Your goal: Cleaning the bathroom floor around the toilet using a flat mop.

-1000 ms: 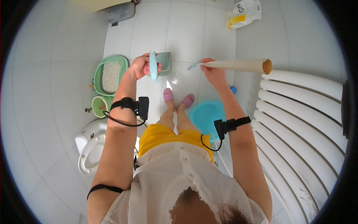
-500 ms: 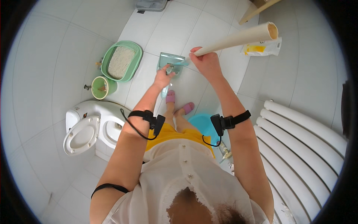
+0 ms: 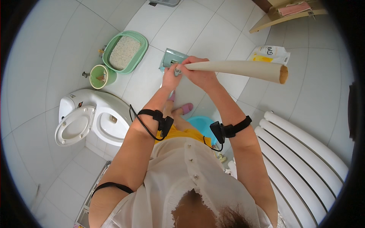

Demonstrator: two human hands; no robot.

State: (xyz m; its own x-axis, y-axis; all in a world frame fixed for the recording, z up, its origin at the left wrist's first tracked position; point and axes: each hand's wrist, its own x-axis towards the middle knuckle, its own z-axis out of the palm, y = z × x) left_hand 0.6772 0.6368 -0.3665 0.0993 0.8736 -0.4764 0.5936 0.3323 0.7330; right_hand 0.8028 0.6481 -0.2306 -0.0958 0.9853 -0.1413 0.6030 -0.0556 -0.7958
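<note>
My right hand [image 3: 199, 72] is closed round the lower part of a long beige pole [image 3: 243, 69]. Its thick near end, round and tan, points to the right, and its far end is hidden by my hands. Close against it, my left hand [image 3: 172, 77] is closed at the handle of a teal dustpan [image 3: 170, 57]; a small grey-teal loop shows between its fingers. The pan lies on the tiled floor just beyond both hands, and I cannot make out what is in it.
At the left stand a green litter tray [image 3: 142, 51], a green bucket [image 3: 112, 77] and a white toilet [image 3: 106, 97] with its lid raised. A blue basin [image 3: 200, 123] sits by my pink slippers [image 3: 187, 108]. White radiator [image 3: 296, 167] at right, packet [image 3: 279, 55], wooden shelf [image 3: 266, 23].
My right hand has come left and toward me, meeting my left hand. The pole's near end has swung down, so it lies more level across the view.
</note>
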